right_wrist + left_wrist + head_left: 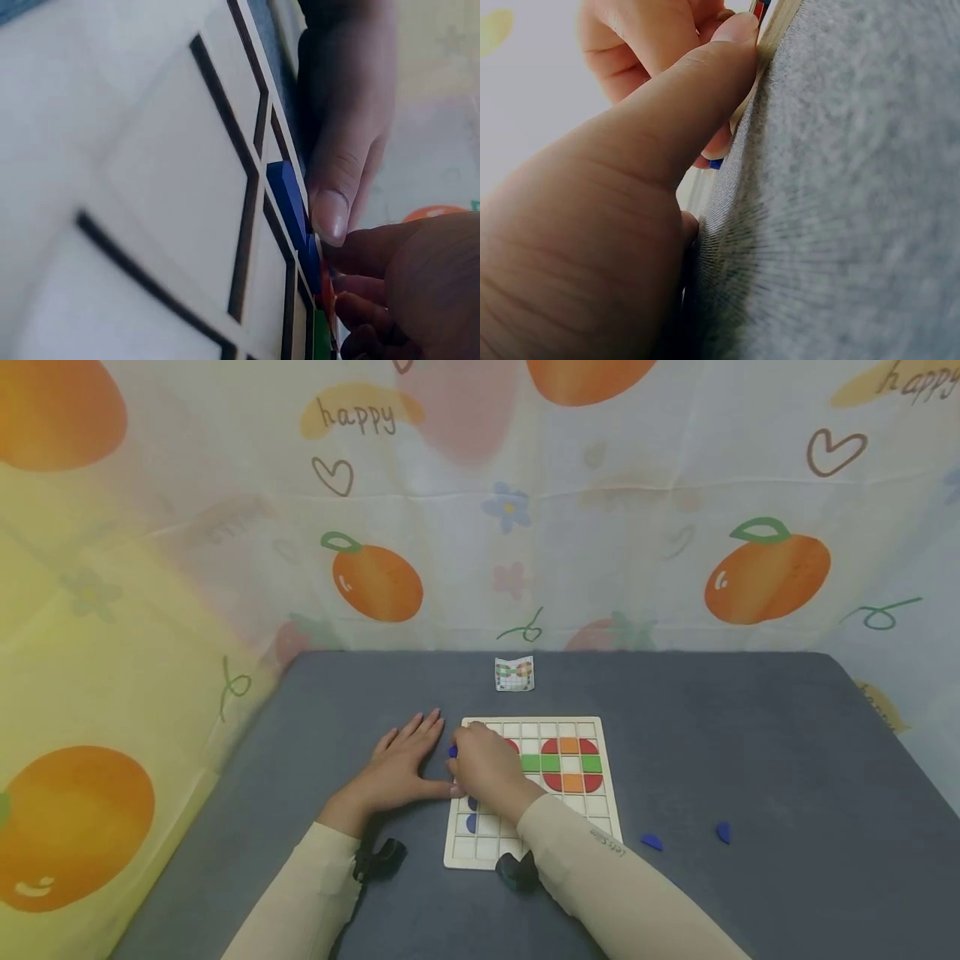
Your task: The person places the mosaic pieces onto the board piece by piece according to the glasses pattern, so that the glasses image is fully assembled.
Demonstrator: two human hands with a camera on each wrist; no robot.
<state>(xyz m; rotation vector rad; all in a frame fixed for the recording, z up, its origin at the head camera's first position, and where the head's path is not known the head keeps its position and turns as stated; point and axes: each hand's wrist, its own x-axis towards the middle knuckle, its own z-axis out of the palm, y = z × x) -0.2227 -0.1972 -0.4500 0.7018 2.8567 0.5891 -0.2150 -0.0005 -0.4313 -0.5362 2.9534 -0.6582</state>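
A pale square-gridded board [497,850] lies on the table, with red, orange and green pieces fitted in its upper part. My left hand [401,770] rests flat at the board's left side, fingers spread, its thumb against the board edge. Over the board's upper left, my right hand [489,766] has its fingers curled and pinches a small blue piece [453,751], mostly hidden by the fingertips. Below that hand, a blue half-round piece [471,822] sits in a left-column cell, with another blue piece [285,196] nearby. The right hand covers several cells in the head view.
Two loose blue half-round pieces, one nearer [652,842] and one farther [723,832], lie on the grey table [750,735] right of the board. Behind the board stands a small pattern card [514,674]. A printed curtain [465,527] hangs behind the table.
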